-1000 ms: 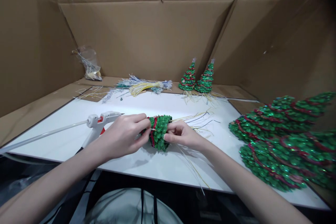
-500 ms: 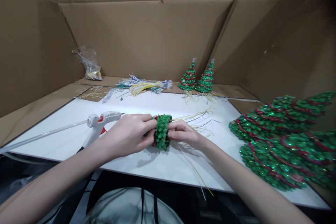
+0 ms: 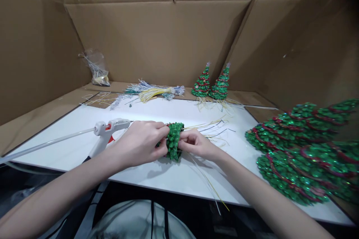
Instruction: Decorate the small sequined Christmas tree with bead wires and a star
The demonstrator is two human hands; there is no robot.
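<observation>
A small green Christmas tree lies on its side over the white board, its base facing right. My left hand is closed around its narrower part, hiding most of the tip. At the base, the pinched fingers of my right hand are closed on the thin wires; the exact contact point is hidden. Yellow, white and dark wires trail out to the right from the base. Two longer wires hang down past the board's front edge.
A white hot glue gun stands left of my left hand. Behind lie wire bundles and two small trees. Larger decorated trees lie at the right. A plastic bag sits back left against cardboard walls.
My left fingers have shifted slightly on the tree, and the tree has turned a little. My right hand stays at the base with only slight finger movement.
</observation>
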